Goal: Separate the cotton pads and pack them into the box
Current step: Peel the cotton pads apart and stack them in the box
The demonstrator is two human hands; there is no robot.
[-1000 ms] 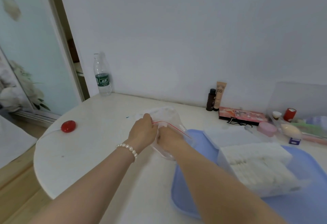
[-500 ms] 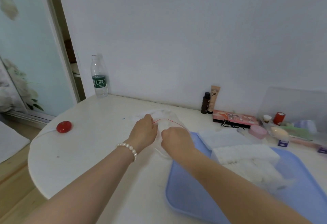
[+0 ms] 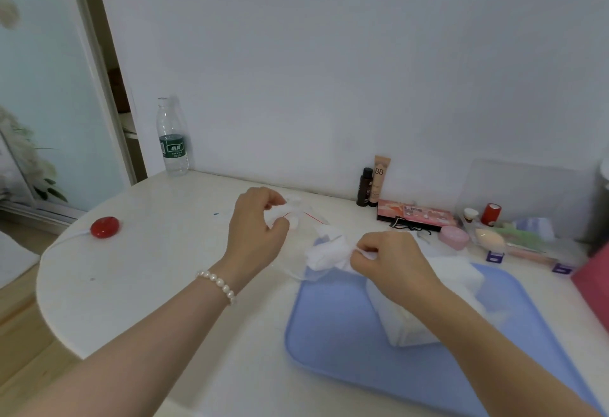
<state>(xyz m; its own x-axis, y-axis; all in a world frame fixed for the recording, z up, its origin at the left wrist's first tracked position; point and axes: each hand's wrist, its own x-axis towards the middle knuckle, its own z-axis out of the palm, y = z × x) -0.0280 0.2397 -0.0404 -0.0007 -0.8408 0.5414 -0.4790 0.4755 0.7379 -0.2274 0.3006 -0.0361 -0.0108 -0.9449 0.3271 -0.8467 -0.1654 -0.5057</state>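
The left hand (image 3: 255, 228) is raised just above the bench (image 3: 158, 252), its fingers (image 3: 280, 224) curled and pinching the mouth of a clear zip bag (image 3: 306, 219) with a red seal line. That red line runs from the left fingers down and right toward the right hand (image 3: 392, 261), so the bag's long axis lies on the same slant, its mouth at the left fingers and its far end draped over the near-left rim of the blue tray (image 3: 329, 334).

The right hand's fingers (image 3: 361, 250) are pressed together on a clump of white cotton pads (image 3: 326, 252). The clump stretches sideways from the right fingers toward the left ones, and it sits between the 2 hands. How many pads it holds cannot be told.

Just below and right of the right fingers, partly under the wrist, stands the box (image 3: 405, 327), on the tray, filled with white pads; its long axis runs from near-left to far-right.

Well left of the left fingers lies a red round object (image 3: 104, 227). A water bottle (image 3: 173, 138) stands upright at the bench's far edge. A pearl bracelet (image 3: 217, 285) circles the left wrist.
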